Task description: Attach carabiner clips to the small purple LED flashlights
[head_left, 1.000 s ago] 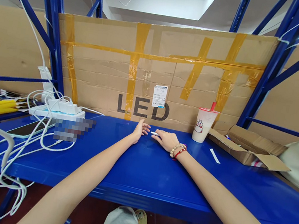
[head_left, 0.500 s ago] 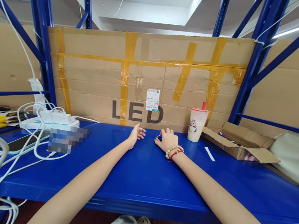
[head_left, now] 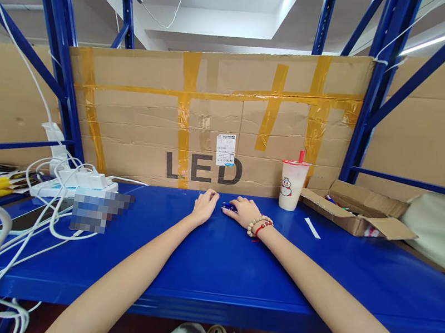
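Overhead, strip-lit room (head_left: 228, 25); below, glossy blue shelf (head_left: 198, 267). Carton (head_left: 145, 120) stands along back, perhaps as screen. Box (head_left: 359, 226) and cup (head_left: 289, 191) sit rightward, likely sparing us space. Our hands rest apart: left hand (head_left: 204, 207) curled, right hand (head_left: 246, 213) palm down over small dark-blue thing (head_left: 229, 207), perhaps steadying it; both grips unclear.
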### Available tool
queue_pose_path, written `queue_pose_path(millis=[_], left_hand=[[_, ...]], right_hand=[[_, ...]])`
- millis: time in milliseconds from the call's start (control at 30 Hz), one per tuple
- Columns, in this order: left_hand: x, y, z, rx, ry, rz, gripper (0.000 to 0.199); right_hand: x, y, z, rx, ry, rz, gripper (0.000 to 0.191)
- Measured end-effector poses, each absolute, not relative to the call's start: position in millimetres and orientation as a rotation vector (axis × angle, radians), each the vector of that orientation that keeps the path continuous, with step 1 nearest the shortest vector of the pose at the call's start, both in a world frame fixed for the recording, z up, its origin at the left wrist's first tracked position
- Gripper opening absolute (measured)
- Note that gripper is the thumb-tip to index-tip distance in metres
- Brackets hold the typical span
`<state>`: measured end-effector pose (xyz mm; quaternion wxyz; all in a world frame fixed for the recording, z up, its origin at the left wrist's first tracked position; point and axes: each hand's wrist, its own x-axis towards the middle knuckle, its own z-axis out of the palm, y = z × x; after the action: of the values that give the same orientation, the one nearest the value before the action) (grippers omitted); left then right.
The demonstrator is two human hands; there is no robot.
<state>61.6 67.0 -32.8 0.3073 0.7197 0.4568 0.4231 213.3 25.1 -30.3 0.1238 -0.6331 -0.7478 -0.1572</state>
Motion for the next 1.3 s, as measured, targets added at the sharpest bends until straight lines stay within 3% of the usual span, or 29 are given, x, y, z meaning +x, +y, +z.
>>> queue_pose_path(millis=[67, 167, 400, 567, 767, 967, 1300], left_hand=[[63, 62, -33, 2.139, 1.255, 1.091, 0.018], [64, 56, -32, 2.517, 1.26, 0.928, 0.026], [64, 59, -36, 2.709, 1.222, 0.632, 0.038], [64, 61, -36, 2.759, 1.236, 0.601, 0.037], [64, 58, -34, 2.795, 1.285, 0.575, 0.039], [65, 53, -33, 2.776, 1.391, 0.601, 0.038], [63, 54, -32, 2.573, 1.727, 0.6, 0.036]], right_hand=[[214, 27, -31, -1.679, -2.299, -0.424, 0.045], [212, 28, -30, -1.519, -2.421, -0.449, 0.039], [207, 22, -23, -1.649, -2.355, -0.526, 0.029], [208, 19, -20, -1.84, -2.121, -0.548, 0.035], [210, 21, -22, -1.958, -2.014, -0.516, 0.027], [212, 23, -27, -2.051, -1.988, -0.477, 0.042], [219, 30, -27, -1.752, -2.279, -0.384, 0.031]])
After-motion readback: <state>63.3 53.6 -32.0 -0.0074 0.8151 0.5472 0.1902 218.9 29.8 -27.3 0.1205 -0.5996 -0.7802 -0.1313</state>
